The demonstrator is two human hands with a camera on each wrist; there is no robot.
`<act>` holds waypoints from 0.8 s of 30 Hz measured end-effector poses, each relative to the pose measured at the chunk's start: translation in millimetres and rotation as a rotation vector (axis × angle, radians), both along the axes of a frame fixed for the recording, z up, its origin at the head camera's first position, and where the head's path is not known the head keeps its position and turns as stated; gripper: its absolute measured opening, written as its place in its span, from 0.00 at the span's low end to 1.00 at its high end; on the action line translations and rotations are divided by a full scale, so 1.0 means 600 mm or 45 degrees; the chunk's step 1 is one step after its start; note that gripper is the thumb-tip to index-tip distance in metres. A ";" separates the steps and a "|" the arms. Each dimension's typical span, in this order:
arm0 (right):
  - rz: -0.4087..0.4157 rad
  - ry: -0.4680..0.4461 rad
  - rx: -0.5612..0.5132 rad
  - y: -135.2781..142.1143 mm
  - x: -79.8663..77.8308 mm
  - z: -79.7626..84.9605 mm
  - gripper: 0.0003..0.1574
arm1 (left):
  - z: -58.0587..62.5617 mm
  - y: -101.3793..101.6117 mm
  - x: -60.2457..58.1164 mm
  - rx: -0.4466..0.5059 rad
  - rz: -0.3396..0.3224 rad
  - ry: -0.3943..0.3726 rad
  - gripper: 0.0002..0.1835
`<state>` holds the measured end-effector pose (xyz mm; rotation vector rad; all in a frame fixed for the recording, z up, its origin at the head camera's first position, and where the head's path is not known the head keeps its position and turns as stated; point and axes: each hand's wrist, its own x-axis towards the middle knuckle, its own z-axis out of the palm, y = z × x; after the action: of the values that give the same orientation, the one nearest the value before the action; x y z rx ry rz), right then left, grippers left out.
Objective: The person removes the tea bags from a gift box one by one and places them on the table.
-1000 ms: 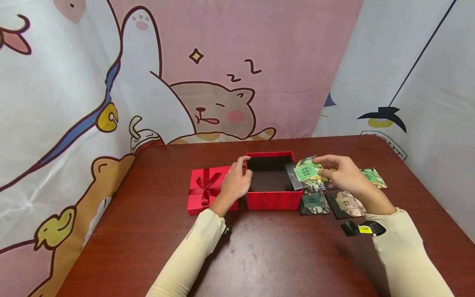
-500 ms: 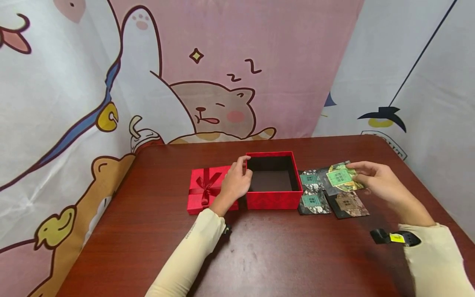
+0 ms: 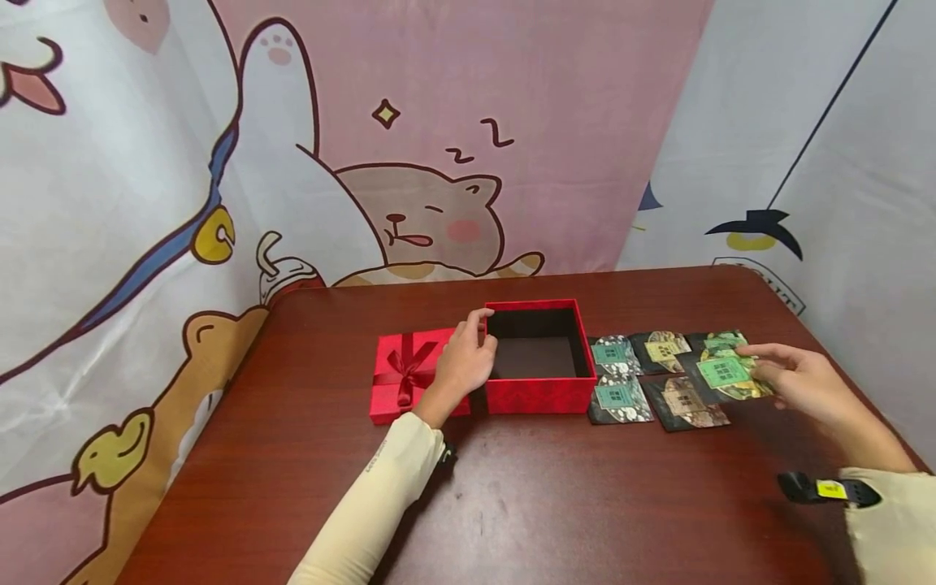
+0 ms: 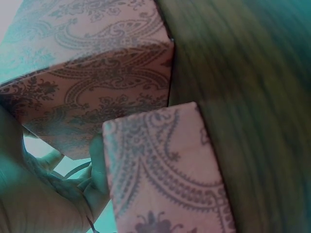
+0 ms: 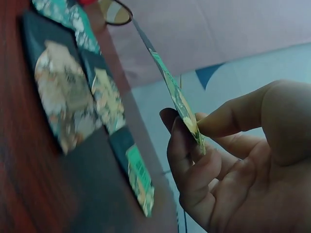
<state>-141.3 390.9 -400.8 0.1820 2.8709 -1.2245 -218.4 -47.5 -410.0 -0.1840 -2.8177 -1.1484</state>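
Note:
My right hand [image 3: 808, 382] pinches a flat dark sachet [image 3: 724, 372] with a green label and yellow-green print between thumb and fingers. In the right wrist view this sachet shows nearly edge-on, raised above the others. In the head view it overlaps another green-labelled sachet [image 3: 725, 337] lying on the table. My left hand [image 3: 465, 353] holds the left rim of a red gift box [image 3: 541, 396], whose dark inside shows nothing in it. Beside that hand lies the red lid [image 3: 395, 378] with a ribbon bow, partly covered by the hand and wrist.
Right of the box, teal-labelled sachets [image 3: 620, 398], a yellow-labelled sachet [image 3: 665, 349] and a brown-labelled sachet [image 3: 686, 402] lie in two rows on the brown table [image 3: 556, 496]. A printed cloth [image 3: 585, 146] hangs behind the table.
My right hand has carried the green-labelled sachet rightward from beside the box to the right end of the rows, uncovering sachets beneath its path. The left hand has stayed at the box.

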 end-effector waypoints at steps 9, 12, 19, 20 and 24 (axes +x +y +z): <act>-0.007 -0.020 -0.050 0.037 0.003 -0.026 0.19 | -0.002 0.000 -0.001 0.006 -0.012 0.015 0.25; -0.016 -0.016 -0.037 0.045 0.004 -0.031 0.17 | -0.002 0.000 -0.001 0.002 -0.012 0.015 0.25; -0.021 -0.049 -0.008 0.059 0.011 -0.042 0.20 | -0.004 -0.001 0.000 -0.002 -0.015 0.003 0.25; -0.020 -0.049 0.003 0.060 0.012 -0.043 0.22 | -0.004 -0.001 0.000 -0.001 -0.014 0.004 0.25; -0.030 -0.040 0.048 0.061 0.014 -0.046 0.27 | -0.003 -0.001 0.000 -0.003 -0.010 0.005 0.25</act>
<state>-133.1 427.5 -428.5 0.2343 2.8750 -1.1609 -218.6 -48.3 -411.9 -0.1971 -2.8172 -1.1451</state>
